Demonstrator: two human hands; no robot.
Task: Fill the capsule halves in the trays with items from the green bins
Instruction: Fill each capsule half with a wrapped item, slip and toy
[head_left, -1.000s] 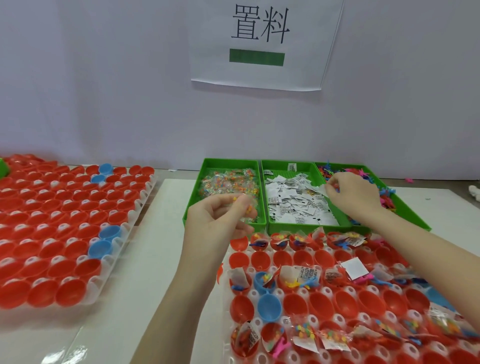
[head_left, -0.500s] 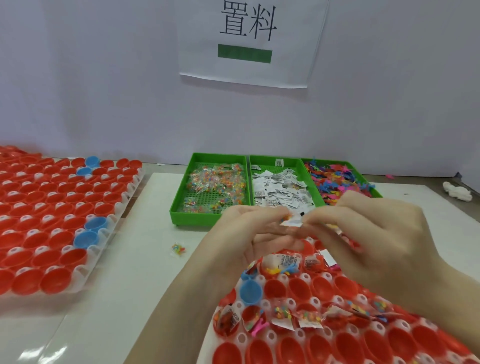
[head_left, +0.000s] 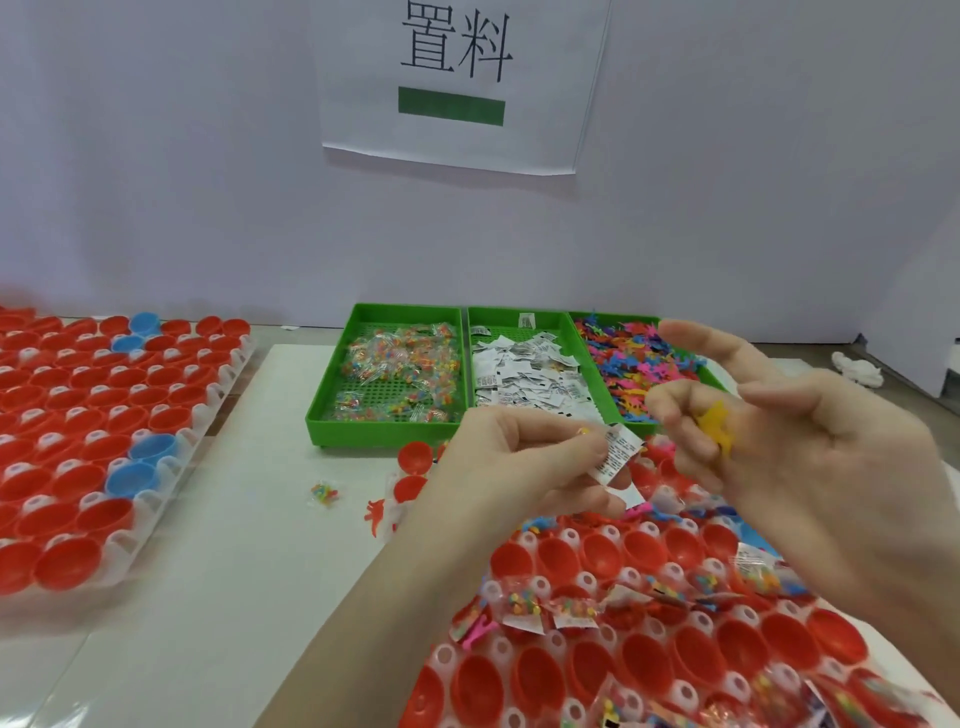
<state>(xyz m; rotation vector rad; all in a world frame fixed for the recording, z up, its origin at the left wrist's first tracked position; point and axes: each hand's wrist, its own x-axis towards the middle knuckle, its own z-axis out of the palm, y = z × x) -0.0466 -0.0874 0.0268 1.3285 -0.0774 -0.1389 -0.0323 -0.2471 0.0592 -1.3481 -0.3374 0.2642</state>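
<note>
Both hands are raised over the near tray (head_left: 691, 670) of red capsule halves (head_left: 540, 686). The left hand (head_left: 524, 467) has its grip pinching a folded printed paper slip (head_left: 615, 457), along with a small clear packet that is mostly hidden. The right hand (head_left: 810, 457) has its fingers loosely curled around a yellow plastic figure (head_left: 717, 428) lying in the palm — index finger extended. Behind them stand 3 green bins (head_left: 322, 426) side by side on the bench (head_left: 249, 571): bead packets, paper slips, coloured figures. A second tray (head_left: 218, 374) of capsule halves lies to the left, while a stray bead packet (head_left: 324, 492) rests on the bench.
</note>
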